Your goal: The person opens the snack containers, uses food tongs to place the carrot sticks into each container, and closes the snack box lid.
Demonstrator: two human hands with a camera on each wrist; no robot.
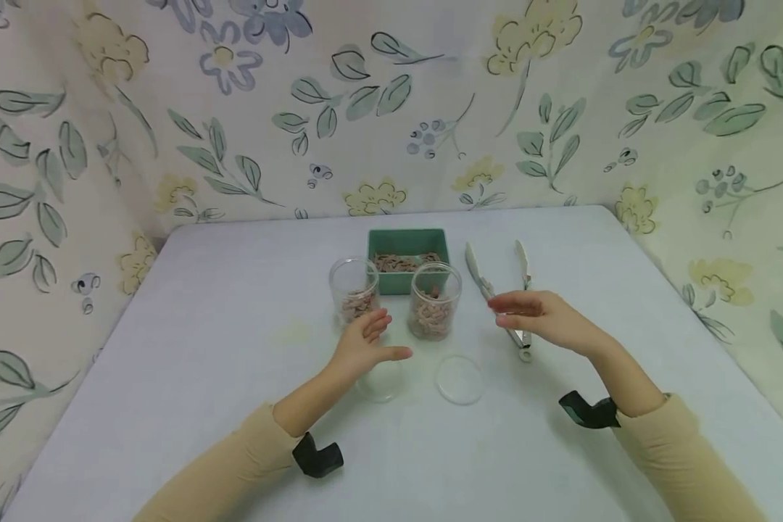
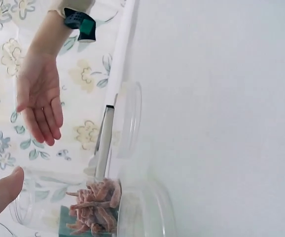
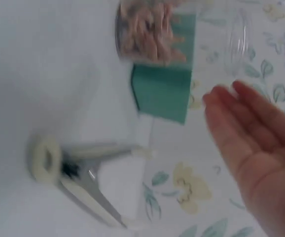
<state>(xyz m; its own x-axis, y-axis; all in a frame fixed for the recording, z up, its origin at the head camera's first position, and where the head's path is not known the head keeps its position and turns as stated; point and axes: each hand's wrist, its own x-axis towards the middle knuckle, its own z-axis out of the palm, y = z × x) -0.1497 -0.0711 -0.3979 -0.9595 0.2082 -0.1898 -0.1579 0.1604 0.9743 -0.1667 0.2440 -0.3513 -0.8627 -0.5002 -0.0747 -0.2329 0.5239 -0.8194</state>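
Note:
My left hand point(image 1: 362, 348) is held above the table in front of two clear jars, fingers loosely bent and thumb pointing right, with nothing in its grasp. It overlaps the lower part of the left jar point(image 1: 354, 279); contact cannot be told. The right jar point(image 1: 434, 308) stands beside it. Both hold brownish-pink strips, also seen as a pile of strips point(image 2: 97, 207) in the left wrist view. My right hand point(image 1: 551, 317) hovers over the white-and-metal tongs point(image 3: 90, 185), palm inward, fingers extended and empty. The tongs lie spread on the table.
Behind the jars sits a green box point(image 1: 394, 283) with more strips inside. Two round clear lids, the left lid point(image 1: 380, 388) and the right lid point(image 1: 460, 400), lie flat in front of the jars. A floral curtain point(image 1: 378, 145) hangs behind the white table point(image 1: 235, 312).

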